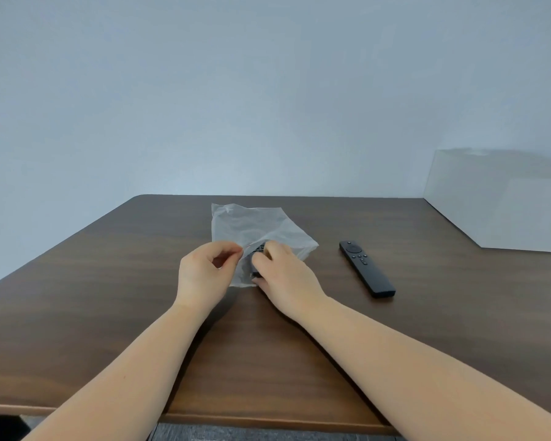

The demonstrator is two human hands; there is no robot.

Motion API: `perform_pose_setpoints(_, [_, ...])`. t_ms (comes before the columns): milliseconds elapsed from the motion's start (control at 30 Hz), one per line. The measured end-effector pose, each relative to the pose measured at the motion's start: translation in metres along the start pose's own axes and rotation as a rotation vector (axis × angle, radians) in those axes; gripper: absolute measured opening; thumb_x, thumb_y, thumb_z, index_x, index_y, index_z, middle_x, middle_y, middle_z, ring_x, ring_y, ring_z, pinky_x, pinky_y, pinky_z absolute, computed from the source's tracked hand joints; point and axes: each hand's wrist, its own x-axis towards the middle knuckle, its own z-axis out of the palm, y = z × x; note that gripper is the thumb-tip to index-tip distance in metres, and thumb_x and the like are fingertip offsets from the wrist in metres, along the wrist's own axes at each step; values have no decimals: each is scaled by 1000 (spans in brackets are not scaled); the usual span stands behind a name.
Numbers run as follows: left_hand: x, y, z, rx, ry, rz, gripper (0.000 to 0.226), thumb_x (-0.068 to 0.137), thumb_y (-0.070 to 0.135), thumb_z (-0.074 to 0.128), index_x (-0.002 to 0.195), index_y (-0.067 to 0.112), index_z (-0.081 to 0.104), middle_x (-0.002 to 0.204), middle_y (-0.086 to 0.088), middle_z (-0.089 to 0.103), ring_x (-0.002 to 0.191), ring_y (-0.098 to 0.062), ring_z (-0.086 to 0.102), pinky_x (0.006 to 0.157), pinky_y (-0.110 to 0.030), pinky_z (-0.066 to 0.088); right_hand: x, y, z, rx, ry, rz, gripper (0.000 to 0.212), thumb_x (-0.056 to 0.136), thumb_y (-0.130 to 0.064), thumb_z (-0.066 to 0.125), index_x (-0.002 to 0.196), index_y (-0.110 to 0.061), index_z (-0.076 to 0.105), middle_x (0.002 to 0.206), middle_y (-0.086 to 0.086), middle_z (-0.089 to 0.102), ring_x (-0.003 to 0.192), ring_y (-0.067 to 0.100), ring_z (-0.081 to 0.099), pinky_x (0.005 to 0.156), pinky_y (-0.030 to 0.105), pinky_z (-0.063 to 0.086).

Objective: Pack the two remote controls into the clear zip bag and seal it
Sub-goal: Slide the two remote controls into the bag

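A clear zip bag [248,226] lies on the dark wooden table [109,281], its mouth toward me. My left hand [204,272] pinches the near left edge of the bag's mouth between thumb and fingers. My right hand [283,278] grips a black remote control [259,249] whose front end sits inside the bag's mouth; most of that remote is hidden under my fingers. A second black remote control [366,268] lies flat on the table to the right of the bag, apart from both hands.
A white box-like block [503,202] stands at the table's back right. A pale wall runs behind the table. The table's near edge [268,420] crosses the bottom of the view.
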Motion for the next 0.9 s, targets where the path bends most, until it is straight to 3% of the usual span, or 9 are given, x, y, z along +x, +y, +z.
perform_pose_setpoints(100, [1, 0, 0, -1, -1, -25, 8, 80, 15, 68, 82, 21, 73, 78, 16, 67, 77, 1, 62, 71, -4, 42, 4, 3, 2, -22, -29, 57, 17, 88, -23, 59, 94, -8, 52, 102, 11, 54, 100, 28, 47, 58, 38, 45])
perform_pose_setpoints(200, [3, 0, 1, 7, -11, -32, 8, 80, 15, 67, 82, 21, 72, 77, 16, 66, 76, 3, 61, 67, 4, 40, 6, 6, 0, -19, -75, 64, 20, 93, -26, 52, 93, -6, 56, 101, 10, 58, 100, 27, 49, 64, 37, 42])
perform_pose_setpoints(433, [4, -1, 0, -7, -27, -61, 8, 81, 15, 67, 83, 21, 72, 78, 17, 66, 77, 8, 60, 67, 5, 39, 12, 13, 14, -35, -127, 144, 15, 92, -12, 44, 89, -7, 58, 97, 8, 61, 98, 27, 50, 61, 34, 39])
perform_pose_setpoints(567, [6, -1, 0, -3, -34, -57, 9, 81, 14, 66, 83, 21, 72, 76, 21, 64, 73, 14, 59, 66, 5, 39, 23, 17, 20, 23, -180, 163, 27, 90, -15, 41, 109, -10, 59, 113, 7, 61, 107, 28, 51, 82, 40, 49])
perform_pose_setpoints(667, [6, -3, 1, 6, -40, -40, 9, 81, 14, 66, 83, 20, 72, 75, 21, 64, 74, 19, 56, 66, 5, 39, 27, 15, 21, -3, -205, 188, 30, 89, -17, 40, 111, -10, 60, 115, 8, 62, 107, 29, 52, 84, 40, 49])
perform_pose_setpoints(733, [5, -4, 1, 2, -38, -44, 9, 81, 13, 66, 83, 20, 72, 75, 22, 64, 74, 19, 56, 66, 5, 39, 26, 13, 19, -6, -208, 199, 24, 89, -14, 41, 100, -8, 61, 110, 8, 63, 105, 29, 51, 78, 37, 46])
perform_pose_setpoints(800, [5, -4, 1, -3, -37, -50, 9, 81, 13, 67, 82, 20, 72, 75, 22, 64, 73, 17, 57, 65, 5, 39, 19, 13, 13, 14, -215, 215, 16, 87, -11, 42, 76, -10, 53, 94, 9, 63, 96, 28, 50, 67, 34, 39])
perform_pose_setpoints(900, [5, -2, 1, 0, -32, -54, 10, 81, 14, 67, 81, 23, 72, 76, 22, 65, 74, 9, 60, 65, 4, 39, -1, 18, -2, 47, -156, 199, 27, 87, -12, 42, 61, -13, 39, 69, 4, 51, 76, 26, 44, 56, 32, 33])
